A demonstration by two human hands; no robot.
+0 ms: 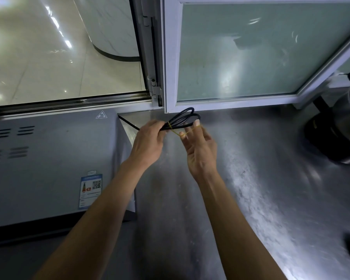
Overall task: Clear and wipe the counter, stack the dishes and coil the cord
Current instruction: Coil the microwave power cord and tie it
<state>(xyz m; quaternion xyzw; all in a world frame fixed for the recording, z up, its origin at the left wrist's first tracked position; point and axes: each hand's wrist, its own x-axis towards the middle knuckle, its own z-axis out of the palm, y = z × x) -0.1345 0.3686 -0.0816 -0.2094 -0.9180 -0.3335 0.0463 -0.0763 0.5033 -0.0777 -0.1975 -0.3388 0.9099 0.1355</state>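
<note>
Above the steel counter [220,199], left hand [148,142] grips the coiled black cord [182,118]; right hand [198,150] has its fingers hooked through a yellow rubber band [187,131], stretching it. I'd twist and double-loop it, keeping tension even.

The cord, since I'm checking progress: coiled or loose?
Coiled: the black cord sits looped in the left hand, a yellow rubber band around it.
</note>
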